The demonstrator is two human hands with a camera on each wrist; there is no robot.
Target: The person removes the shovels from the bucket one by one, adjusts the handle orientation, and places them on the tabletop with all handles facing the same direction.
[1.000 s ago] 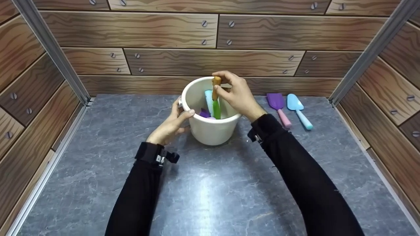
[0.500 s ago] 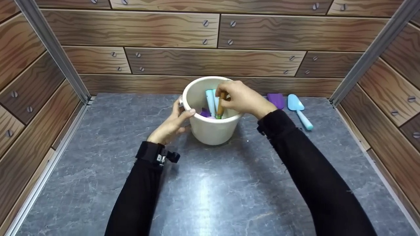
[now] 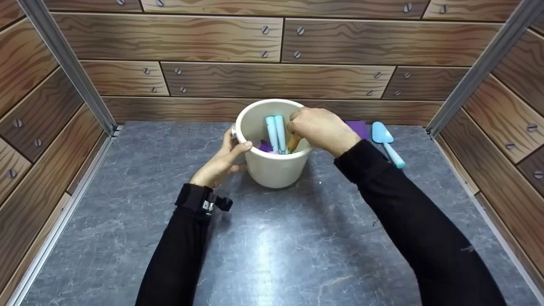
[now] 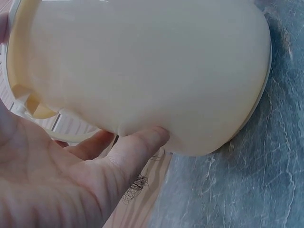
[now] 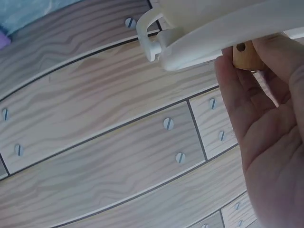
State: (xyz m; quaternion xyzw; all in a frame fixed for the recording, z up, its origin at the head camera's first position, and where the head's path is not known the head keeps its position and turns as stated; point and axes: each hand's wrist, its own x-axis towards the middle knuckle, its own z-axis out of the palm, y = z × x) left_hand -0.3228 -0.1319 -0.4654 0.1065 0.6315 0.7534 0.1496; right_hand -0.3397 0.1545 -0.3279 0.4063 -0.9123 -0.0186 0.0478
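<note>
A cream-white bucket stands upright on the grey marbled surface. My left hand holds it at the left, thumb at the rim and the other fingers along its side; the left wrist view shows fingertips against the wall. Over the bucket's right rim, my right hand pinches the wooden handle of a garden tool with a green lower part. A hole shows in the handle's end in the right wrist view. The tool's head is hidden inside. Two light-blue handles and a purple piece also lie within.
Right of the bucket lie a purple shovel, partly covered by my right arm, and a light-blue trowel. Wood-print walls with metal corner posts enclose the surface at the back and both sides.
My right hand has lowered the wooden-handled tool into the bucket and shifted right with it, so the handle now leans to the right. Both blue handles have come into view. My left hand stays put.
</note>
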